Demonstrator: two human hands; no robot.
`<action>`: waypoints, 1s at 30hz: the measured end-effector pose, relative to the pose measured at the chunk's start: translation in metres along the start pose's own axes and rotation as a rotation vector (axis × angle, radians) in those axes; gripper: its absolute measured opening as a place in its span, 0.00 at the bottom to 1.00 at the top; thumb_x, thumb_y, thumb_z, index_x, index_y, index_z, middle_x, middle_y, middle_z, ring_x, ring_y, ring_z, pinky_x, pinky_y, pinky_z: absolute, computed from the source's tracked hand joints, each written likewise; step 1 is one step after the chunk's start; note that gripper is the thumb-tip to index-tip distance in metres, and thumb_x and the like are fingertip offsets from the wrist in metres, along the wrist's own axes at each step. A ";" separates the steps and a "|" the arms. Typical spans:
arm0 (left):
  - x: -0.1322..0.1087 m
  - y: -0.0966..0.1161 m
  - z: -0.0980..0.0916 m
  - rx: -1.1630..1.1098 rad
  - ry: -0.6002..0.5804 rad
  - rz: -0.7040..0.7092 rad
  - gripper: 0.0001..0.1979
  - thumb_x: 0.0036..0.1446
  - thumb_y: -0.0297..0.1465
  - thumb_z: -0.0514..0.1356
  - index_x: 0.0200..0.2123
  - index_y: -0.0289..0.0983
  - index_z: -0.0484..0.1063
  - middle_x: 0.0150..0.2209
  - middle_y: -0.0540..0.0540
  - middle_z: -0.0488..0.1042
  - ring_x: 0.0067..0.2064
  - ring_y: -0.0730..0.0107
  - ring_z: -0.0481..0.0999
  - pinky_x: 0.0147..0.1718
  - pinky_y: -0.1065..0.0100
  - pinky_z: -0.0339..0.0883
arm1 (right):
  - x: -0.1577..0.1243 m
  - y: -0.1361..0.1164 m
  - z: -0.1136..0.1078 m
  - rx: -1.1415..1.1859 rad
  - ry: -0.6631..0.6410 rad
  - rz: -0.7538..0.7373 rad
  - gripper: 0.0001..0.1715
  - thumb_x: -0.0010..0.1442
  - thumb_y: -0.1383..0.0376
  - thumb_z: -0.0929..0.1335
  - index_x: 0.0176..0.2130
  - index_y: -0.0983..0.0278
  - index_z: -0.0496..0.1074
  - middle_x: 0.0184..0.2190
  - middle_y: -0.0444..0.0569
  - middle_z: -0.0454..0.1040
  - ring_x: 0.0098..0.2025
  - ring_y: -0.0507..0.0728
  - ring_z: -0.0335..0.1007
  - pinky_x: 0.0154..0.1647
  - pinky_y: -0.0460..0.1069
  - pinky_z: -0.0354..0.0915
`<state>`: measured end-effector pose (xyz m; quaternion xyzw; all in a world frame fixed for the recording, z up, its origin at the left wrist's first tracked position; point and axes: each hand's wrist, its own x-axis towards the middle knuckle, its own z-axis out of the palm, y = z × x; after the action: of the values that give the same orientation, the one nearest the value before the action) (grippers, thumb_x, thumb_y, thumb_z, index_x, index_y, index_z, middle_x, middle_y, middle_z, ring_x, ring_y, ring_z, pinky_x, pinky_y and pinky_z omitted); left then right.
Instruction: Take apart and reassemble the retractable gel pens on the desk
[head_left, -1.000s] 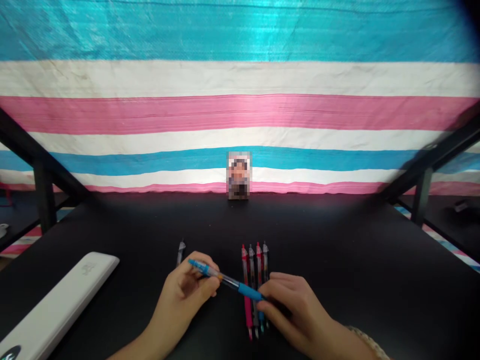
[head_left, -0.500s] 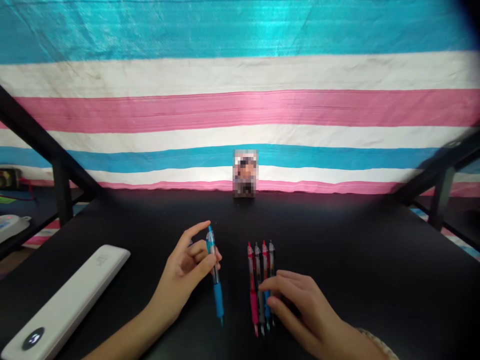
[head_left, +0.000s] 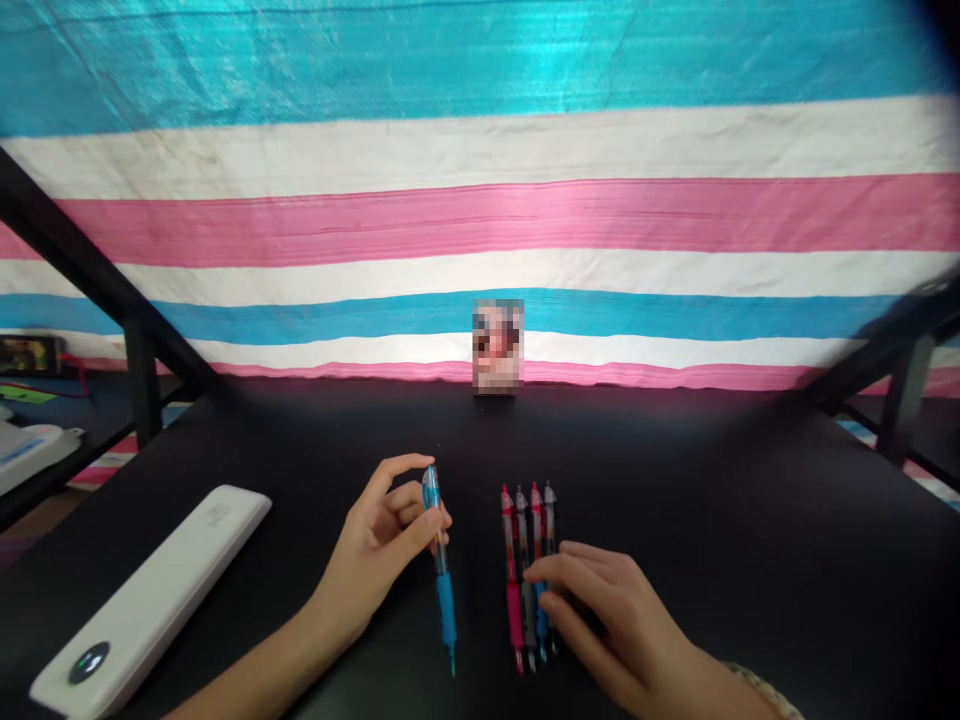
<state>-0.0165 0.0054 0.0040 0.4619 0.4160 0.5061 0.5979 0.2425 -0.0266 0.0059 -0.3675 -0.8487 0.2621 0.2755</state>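
A blue pen (head_left: 445, 605) is upright in my left hand (head_left: 390, 530), pinched between thumb and fingers, with the index fingertip on its top end and its tip pointing down. To its right several pens lie side by side on the black table (head_left: 675, 480): a pink one (head_left: 514, 610), a grey one (head_left: 523, 530) and others with clear barrels. My right hand (head_left: 611, 610) rests over their right side, its bent fingertips touching the pens. The fingers partly cover the blue grip of one pen; whether they grip any pen is unclear.
A white power bank (head_left: 157, 590) with a round display lies at the left. A small blurred picture (head_left: 498, 350) stands at the table's back edge before a striped sheet (head_left: 337, 230). Black frame bars flank the table; a phone (head_left: 30, 355) is at the far left.
The index finger of my left hand has pushed the top of the blue pen down, and the pen's tip shows longer and lower. My right hand stays on the pens. The view has shifted slightly.
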 end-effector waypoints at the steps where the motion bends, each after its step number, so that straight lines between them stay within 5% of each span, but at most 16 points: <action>1: 0.000 0.000 0.000 0.001 0.001 0.001 0.22 0.58 0.32 0.68 0.53 0.43 0.66 0.30 0.51 0.76 0.32 0.71 0.74 0.33 0.69 0.72 | 0.000 0.000 0.000 -0.004 0.004 -0.003 0.10 0.70 0.69 0.61 0.46 0.63 0.71 0.30 0.48 0.74 0.31 0.55 0.70 0.32 0.49 0.66; 17: 0.001 0.004 -0.003 -0.010 -0.052 -0.001 0.20 0.59 0.31 0.68 0.52 0.43 0.66 0.30 0.53 0.75 0.34 0.70 0.75 0.34 0.70 0.72 | 0.001 -0.003 0.000 -0.054 0.053 -0.031 0.11 0.70 0.70 0.61 0.45 0.62 0.71 0.31 0.49 0.76 0.30 0.56 0.73 0.31 0.49 0.68; 30: 0.009 0.021 -0.014 0.036 0.029 0.086 0.19 0.58 0.30 0.68 0.50 0.42 0.67 0.30 0.53 0.73 0.33 0.70 0.75 0.34 0.70 0.72 | 0.004 -0.005 0.000 -0.083 0.128 -0.090 0.11 0.69 0.70 0.61 0.43 0.60 0.72 0.30 0.48 0.77 0.28 0.57 0.75 0.27 0.48 0.68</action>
<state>-0.0332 0.0172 0.0214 0.4828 0.4135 0.5304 0.5609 0.2381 -0.0259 0.0103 -0.3561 -0.8553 0.1900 0.3249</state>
